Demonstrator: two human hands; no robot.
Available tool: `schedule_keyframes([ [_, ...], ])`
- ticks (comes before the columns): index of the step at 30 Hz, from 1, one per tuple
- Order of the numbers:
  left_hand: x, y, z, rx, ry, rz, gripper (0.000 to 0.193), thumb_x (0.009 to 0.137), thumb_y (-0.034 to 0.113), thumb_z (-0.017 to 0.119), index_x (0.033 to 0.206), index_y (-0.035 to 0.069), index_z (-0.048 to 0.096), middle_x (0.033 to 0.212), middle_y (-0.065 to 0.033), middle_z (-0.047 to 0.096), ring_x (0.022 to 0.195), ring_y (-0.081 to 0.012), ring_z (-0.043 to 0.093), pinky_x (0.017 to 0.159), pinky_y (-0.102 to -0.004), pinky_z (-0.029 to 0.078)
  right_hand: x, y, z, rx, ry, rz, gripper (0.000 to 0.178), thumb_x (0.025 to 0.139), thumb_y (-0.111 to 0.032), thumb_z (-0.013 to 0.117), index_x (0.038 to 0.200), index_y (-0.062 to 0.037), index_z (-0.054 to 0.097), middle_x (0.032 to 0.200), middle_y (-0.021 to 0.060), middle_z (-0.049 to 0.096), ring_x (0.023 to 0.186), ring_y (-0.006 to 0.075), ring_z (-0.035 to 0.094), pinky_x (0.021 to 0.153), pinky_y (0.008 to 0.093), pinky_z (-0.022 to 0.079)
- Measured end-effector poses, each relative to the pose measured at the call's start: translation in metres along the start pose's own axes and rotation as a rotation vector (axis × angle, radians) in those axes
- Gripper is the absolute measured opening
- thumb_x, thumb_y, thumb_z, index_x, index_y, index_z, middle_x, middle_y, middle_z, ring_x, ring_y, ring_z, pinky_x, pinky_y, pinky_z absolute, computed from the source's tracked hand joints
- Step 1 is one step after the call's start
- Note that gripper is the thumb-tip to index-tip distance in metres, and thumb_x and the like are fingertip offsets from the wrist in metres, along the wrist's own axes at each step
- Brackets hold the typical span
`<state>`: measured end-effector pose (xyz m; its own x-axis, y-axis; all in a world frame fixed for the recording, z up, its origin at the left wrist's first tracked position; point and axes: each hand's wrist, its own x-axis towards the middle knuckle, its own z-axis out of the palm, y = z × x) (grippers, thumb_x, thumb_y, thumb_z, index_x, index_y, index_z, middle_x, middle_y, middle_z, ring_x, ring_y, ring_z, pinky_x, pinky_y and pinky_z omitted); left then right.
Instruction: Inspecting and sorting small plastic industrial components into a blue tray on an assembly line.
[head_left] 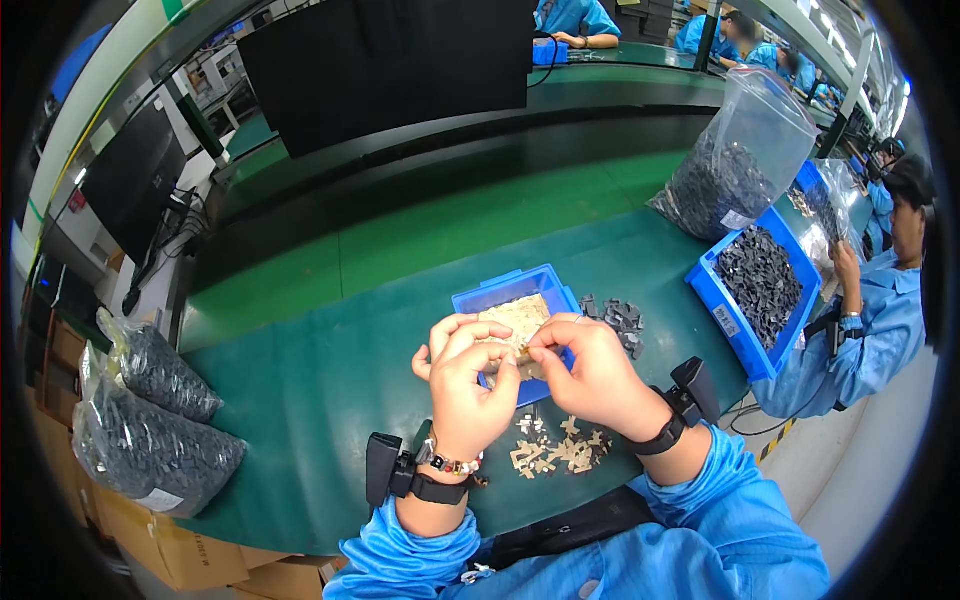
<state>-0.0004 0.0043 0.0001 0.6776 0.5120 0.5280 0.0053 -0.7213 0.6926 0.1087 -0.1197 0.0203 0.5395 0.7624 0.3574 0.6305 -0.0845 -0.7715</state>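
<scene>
My left hand (472, 378) and my right hand (592, 372) meet over a small blue bin (470, 301). Thumb and fingers are pinched together on each. A tiny piece seems to sit between the fingertips, too small to name. Cream-coloured flat pieces (522, 314) fill part of the bin, some of them hidden behind my hands. Close to my wrists on the green mat (300, 430) lies a loose scatter of cream pieces (565, 450). Small dark pieces (622, 322) form a pile beside the bin's right side.
At the right stands a larger blue bin (707, 283) of dark pieces, with a clear bag (735, 170) of dark pieces behind it. Two more filled bags (165, 450) rest at the left edge. A black panel (385, 75) stands across the back. A co-worker (870, 310) sits at the right.
</scene>
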Motion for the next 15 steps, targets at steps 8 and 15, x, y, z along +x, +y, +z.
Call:
schedule_keyframes([
  [8,0.000,-0.002,-0.001,0.115,-0.010,-0.048,0.010,0.071,0.010,0.072,0.080,0.013,0.075,0.101,0.0038,0.070,0.116,-0.0236,0.054,0.100,-0.0453,0.024,0.003,0.002,-0.014,0.011,0.035,0.009,0.006,0.081,-0.001,0.065,0.085,0.0003,0.069,0.080,0.0162,0.067,0.077,0.0324,0.066,0.071,0.0382,0.052],
  [15,0.000,-0.003,-0.001,0.072,-0.033,-0.073,0.011,0.075,0.008,0.069,0.082,0.012,0.076,0.104,0.0022,0.071,0.117,-0.0241,0.053,0.101,-0.0451,0.026,0.004,0.008,-0.018,-0.018,0.101,-0.172,0.009,0.077,-0.002,0.073,0.086,-0.0025,0.071,0.080,0.0109,0.065,0.073,0.0281,0.063,0.068,0.0357,0.050],
])
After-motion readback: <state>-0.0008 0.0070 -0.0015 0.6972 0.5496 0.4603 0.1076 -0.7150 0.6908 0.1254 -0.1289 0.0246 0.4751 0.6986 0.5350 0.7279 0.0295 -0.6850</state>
